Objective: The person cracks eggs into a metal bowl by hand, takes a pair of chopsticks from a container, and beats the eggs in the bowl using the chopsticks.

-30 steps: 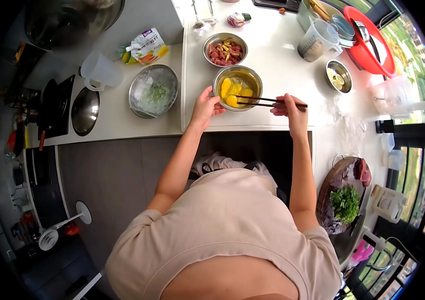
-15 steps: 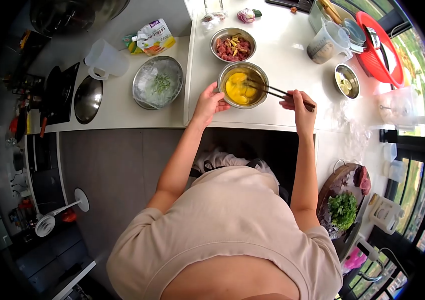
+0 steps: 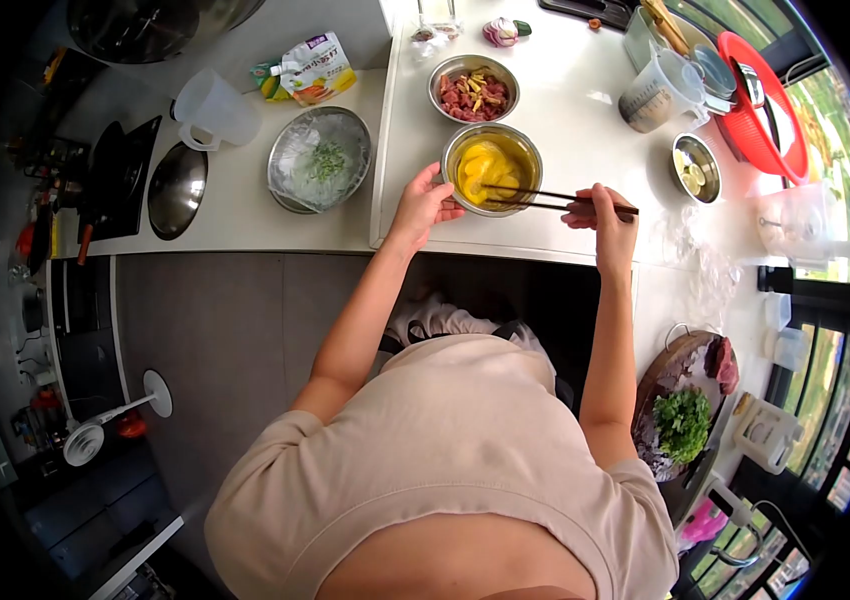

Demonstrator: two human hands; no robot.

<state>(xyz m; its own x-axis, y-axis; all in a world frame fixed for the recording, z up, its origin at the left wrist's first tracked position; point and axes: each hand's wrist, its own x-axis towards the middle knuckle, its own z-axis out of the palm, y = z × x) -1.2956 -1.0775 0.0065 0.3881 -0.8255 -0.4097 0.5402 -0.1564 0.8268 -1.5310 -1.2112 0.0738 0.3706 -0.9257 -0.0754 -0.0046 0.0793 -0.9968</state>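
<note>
A steel bowl (image 3: 537, 165) of yellow beaten egg (image 3: 485, 165) stands on the white counter in front of me. My left hand (image 3: 427, 206) grips its left rim, thumb on top and fingers against the side. Dark chopsticks (image 3: 555, 205) are held in my right hand (image 3: 600, 215), to the right of the bowl. Their tips dip into the egg, where yolk streaks show. Just behind, nearly touching, sits another steel bowl (image 3: 434, 95) with sliced raw meat (image 3: 473, 95) and yellowish strips on it.
Left of me are a plastic-covered bowl of chopped greens (image 3: 325, 160), a metal lid (image 3: 178, 190) and a clear jug (image 3: 215, 108). On the right stand a measuring jug (image 3: 660, 92), a small bowl with lemon slices (image 3: 693, 170), a red basket (image 3: 790, 150) and a cutting board with herbs (image 3: 683, 423).
The chopsticks have swung from the bowl's right side toward its near side, lying flatter now. My right hand has shifted slightly, and the egg's surface has changed. My left hand keeps its grip.
</note>
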